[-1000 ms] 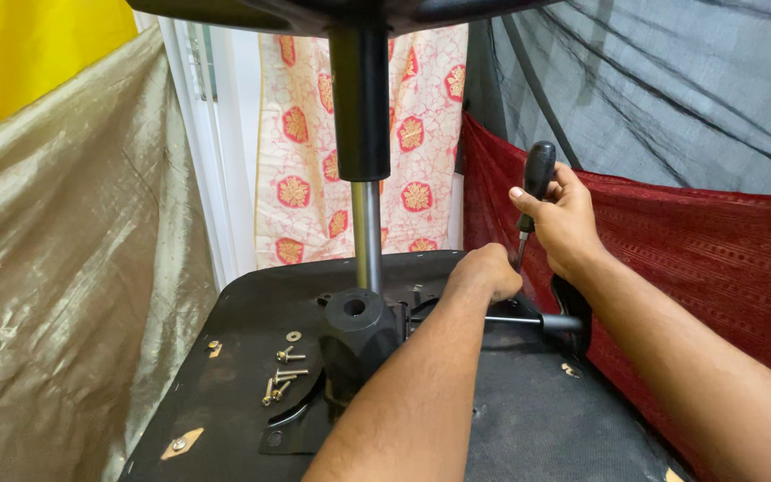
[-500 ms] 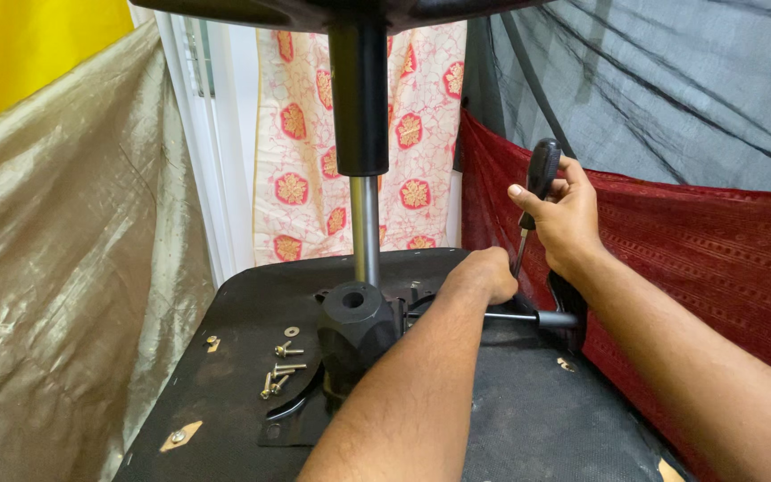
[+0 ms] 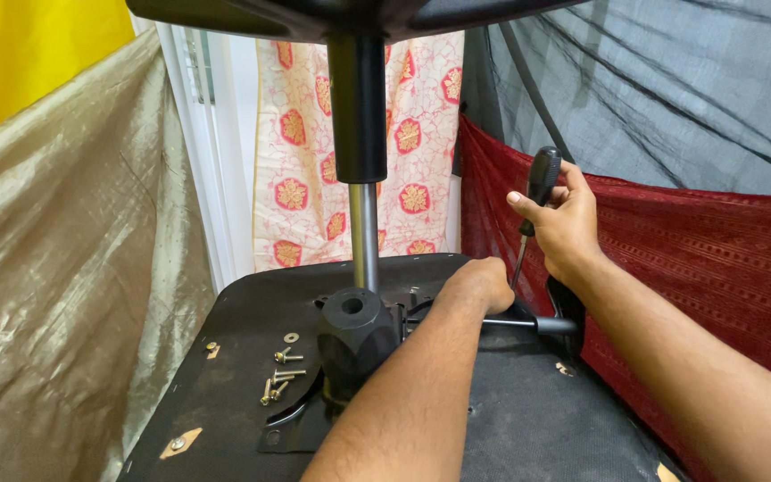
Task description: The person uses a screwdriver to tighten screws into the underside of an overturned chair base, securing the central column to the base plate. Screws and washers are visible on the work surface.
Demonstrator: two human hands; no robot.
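An upturned office chair seat (image 3: pixel 243 312) lies in front of me, its black underside up, with the gas lift column (image 3: pixel 359 134) rising from the black mechanism (image 3: pixel 354 344). My right hand (image 3: pixel 564 223) grips the black handle of a screwdriver (image 3: pixel 542 178), whose shaft points down at the mechanism's far side. My left hand (image 3: pixel 479 286) rests closed on the mechanism by the screwdriver tip; what it holds is hidden. Several loose screws and a washer (image 3: pixel 280 370) lie on the seat left of the mechanism.
A black lever rod (image 3: pixel 528 325) sticks out to the right. A gold cloth (image 3: pixel 55 295) hangs on the left, a red cloth (image 3: pixel 707 259) on the right, dark netting above it, and a floral curtain (image 3: pixel 305 170) behind.
My right hand has shifted slightly on the screwdriver handle, fingers opening around it. The left hand stays on the mechanism.
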